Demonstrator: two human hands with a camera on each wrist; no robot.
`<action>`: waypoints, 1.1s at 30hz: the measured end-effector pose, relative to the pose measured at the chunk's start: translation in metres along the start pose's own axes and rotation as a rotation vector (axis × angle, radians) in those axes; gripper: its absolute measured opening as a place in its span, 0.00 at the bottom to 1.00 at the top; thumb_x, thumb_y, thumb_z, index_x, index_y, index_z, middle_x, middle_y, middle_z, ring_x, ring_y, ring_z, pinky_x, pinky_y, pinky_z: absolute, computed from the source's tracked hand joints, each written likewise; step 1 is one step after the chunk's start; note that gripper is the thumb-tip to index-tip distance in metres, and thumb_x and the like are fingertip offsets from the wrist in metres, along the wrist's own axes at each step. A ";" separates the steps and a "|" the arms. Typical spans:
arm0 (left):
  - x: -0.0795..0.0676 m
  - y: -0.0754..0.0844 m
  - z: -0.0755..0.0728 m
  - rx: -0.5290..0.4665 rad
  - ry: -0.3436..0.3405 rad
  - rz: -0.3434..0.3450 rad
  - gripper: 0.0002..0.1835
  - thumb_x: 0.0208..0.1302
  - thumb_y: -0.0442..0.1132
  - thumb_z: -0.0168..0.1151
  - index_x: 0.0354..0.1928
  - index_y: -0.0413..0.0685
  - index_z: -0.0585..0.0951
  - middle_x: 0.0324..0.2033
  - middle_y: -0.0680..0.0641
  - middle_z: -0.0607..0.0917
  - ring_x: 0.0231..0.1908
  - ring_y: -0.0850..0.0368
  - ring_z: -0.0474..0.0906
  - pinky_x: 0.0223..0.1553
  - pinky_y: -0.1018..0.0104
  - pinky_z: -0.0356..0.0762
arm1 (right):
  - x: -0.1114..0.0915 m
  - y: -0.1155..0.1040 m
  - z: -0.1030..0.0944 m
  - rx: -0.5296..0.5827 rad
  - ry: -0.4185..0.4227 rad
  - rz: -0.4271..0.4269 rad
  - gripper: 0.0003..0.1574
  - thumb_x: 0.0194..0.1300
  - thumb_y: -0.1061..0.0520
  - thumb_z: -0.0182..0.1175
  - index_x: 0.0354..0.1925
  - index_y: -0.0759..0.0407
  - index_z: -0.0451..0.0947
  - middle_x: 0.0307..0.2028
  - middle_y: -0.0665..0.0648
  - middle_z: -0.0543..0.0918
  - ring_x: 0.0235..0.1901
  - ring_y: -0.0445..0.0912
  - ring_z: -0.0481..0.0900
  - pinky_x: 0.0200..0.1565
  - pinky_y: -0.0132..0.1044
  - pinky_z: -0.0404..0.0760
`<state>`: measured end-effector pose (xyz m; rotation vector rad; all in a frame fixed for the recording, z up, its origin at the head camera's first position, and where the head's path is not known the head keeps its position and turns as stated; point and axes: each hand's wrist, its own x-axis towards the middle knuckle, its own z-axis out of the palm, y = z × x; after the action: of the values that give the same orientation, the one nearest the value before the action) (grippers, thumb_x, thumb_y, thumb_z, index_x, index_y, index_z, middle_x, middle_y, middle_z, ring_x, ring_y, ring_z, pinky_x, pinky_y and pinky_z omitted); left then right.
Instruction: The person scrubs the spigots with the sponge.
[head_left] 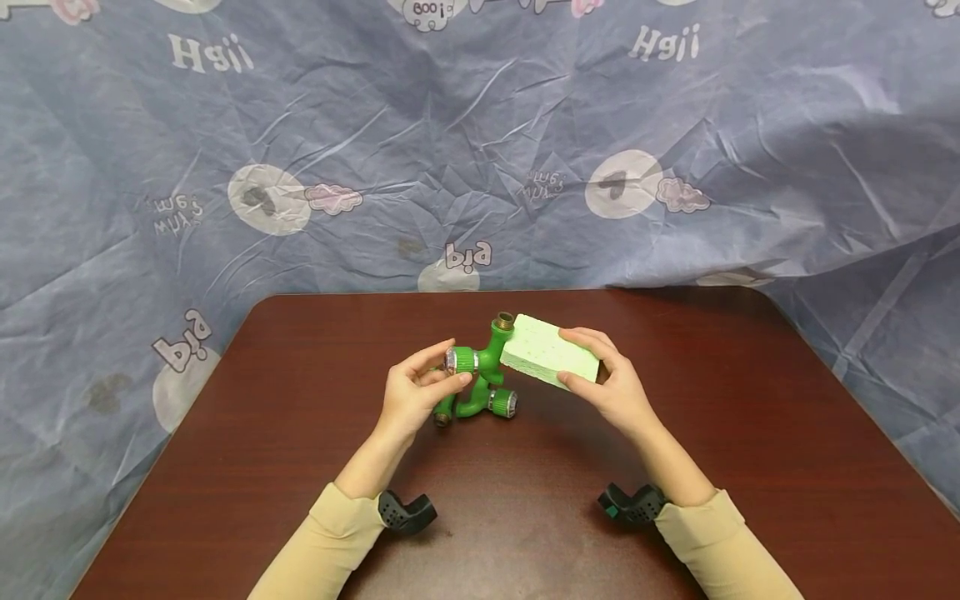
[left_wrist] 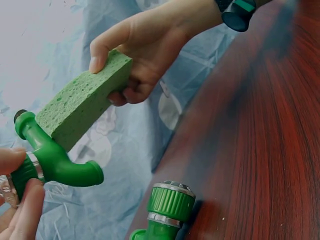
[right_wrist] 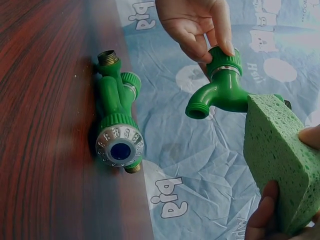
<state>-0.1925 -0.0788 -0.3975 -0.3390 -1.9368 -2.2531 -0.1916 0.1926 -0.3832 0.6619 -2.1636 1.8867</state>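
My left hand [head_left: 416, 387] pinches the ribbed knob of a green faucet [head_left: 489, 357], holding it up over the table. The faucet's threaded brass end points up and away, and its spout shows in the right wrist view [right_wrist: 220, 97]. A light green sponge [head_left: 551, 350] is in my right hand [head_left: 611, 379], thumb on one face and fingers on the other. One end of the sponge lies against the faucet's body near the threaded inlet. Below, more green faucets [head_left: 502, 403] lie on the table, partly hidden by the left hand; their knobs and a brass thread [right_wrist: 107, 57] show.
The dark red-brown wooden table [head_left: 525, 500] spreads under both hands. Behind it hangs a wrinkled blue-grey cloth [head_left: 420, 167] with printed cartoon figures and letters. Black wrist bands [head_left: 408, 512] sit at both cuffs.
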 end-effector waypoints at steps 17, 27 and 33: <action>0.001 0.003 0.003 -0.017 0.109 0.137 0.23 0.46 0.23 0.71 0.48 0.33 0.78 0.38 0.43 0.82 0.37 0.57 0.82 0.40 0.65 0.81 | -0.001 -0.006 -0.001 -0.005 0.094 0.004 0.33 0.54 0.75 0.61 0.59 0.70 0.69 0.57 0.58 0.66 0.46 0.44 0.70 0.36 0.23 0.77; -0.012 0.021 0.018 0.059 0.047 0.235 0.24 0.41 0.16 0.70 0.44 0.22 0.76 0.39 0.28 0.81 0.37 0.59 0.82 0.42 0.52 0.80 | -0.008 -0.031 0.026 -0.185 0.082 -0.053 0.35 0.50 0.72 0.66 0.58 0.69 0.71 0.58 0.64 0.66 0.49 0.44 0.69 0.38 0.24 0.70; -0.015 0.020 0.021 0.044 0.080 0.221 0.24 0.40 0.17 0.71 0.44 0.24 0.76 0.38 0.31 0.82 0.36 0.57 0.83 0.38 0.58 0.82 | -0.013 -0.036 0.040 -0.233 0.061 -0.062 0.35 0.49 0.72 0.68 0.57 0.70 0.71 0.57 0.67 0.67 0.54 0.52 0.67 0.45 0.25 0.68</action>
<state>-0.1718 -0.0612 -0.3794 -0.4275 -1.8094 -2.0499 -0.1586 0.1529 -0.3637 0.6092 -2.2494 1.5707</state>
